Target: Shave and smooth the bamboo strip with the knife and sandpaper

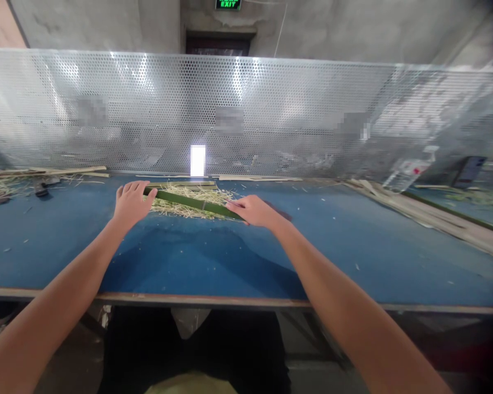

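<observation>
A green bamboo strip (184, 201) with a visible node lies slanted across a heap of pale, thin shavings (168, 209). My left hand (132, 203) is closed round its left end, thumb toward the strip. At the right end, my right hand (252, 210) pinches the strip with its fingers together. Something thin seems to show at the right fingertips, but I cannot make out what it is. A dark brown object (281, 210), partly hidden by my right wrist, rests on the blue tabletop (181, 268).
Along the back stands a perforated metal screen (156, 109). Pale strips (66, 171) and more shavings (0, 189) lie at the left. On the right are long strips (419, 210), a clear plastic bottle (406, 172) and a dark phone-like slab (470, 171). The table's front edge (205, 299) is near me.
</observation>
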Tool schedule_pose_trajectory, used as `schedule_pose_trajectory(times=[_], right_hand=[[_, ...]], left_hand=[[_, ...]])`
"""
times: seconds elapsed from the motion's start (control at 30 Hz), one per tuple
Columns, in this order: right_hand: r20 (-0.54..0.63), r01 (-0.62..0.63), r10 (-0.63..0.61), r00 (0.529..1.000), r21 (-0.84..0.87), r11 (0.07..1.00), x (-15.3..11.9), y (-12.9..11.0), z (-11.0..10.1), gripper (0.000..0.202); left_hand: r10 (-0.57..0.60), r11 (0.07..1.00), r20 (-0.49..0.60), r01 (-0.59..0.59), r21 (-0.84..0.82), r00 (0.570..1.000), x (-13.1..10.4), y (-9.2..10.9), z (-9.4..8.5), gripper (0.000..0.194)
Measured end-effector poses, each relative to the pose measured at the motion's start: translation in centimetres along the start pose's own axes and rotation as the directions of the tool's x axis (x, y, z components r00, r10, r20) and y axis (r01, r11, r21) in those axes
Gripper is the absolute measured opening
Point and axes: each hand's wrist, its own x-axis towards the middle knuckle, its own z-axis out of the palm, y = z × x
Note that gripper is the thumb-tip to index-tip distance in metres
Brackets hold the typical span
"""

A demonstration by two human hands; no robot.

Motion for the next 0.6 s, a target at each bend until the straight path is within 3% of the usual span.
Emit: schedule_pose_trajectory(times=[0.1, 0.2, 0.33, 0.47, 0.53, 0.6], right_hand=[[-0.018, 0.013, -0.013, 1.000, 0.028, 1.000, 0.2, -0.4, 0.4, 0.053], [-0.002, 0.022, -0.022, 1.000, 0.038, 0.999, 0.3, -1.3, 0.9, 0.053], [0.013, 0.066, -0.067, 0.998, 0.031, 0.997, 0.1, -3.1, 1.7, 0.051], [0.056, 0.096, -0.100, 0.993, 0.074, 0.993, -0.1, -4.0, 2.4, 0.049], [0.063, 0.106, -0.111, 0.992, 0.076, 0.991, 0.0, -4.0, 2.5, 0.049], [0.064, 0.117, -0.121, 0.991, 0.061, 0.991, 0.1, -3.7, 2.5, 0.049]], left_hand=[[0.129, 0.987, -0.059, -0.122, 0.103, 0.990, -0.2, 1.1, -0.5, 0.050], [0.246, 0.962, 0.050, -0.250, 0.105, 0.968, -0.4, 2.9, -0.7, 0.050], [0.418, 0.901, 0.271, -0.434, -0.003, 0.867, -1.3, 5.8, -0.5, 0.051], [0.570, 0.809, 0.343, -0.582, -0.077, 0.747, -2.1, 7.5, -0.1, 0.054], [0.586, 0.793, 0.377, -0.604, -0.085, 0.717, -2.0, 7.5, -0.2, 0.054], [0.560, 0.805, 0.419, -0.590, -0.070, 0.715, -1.6, 7.1, -0.3, 0.054]])
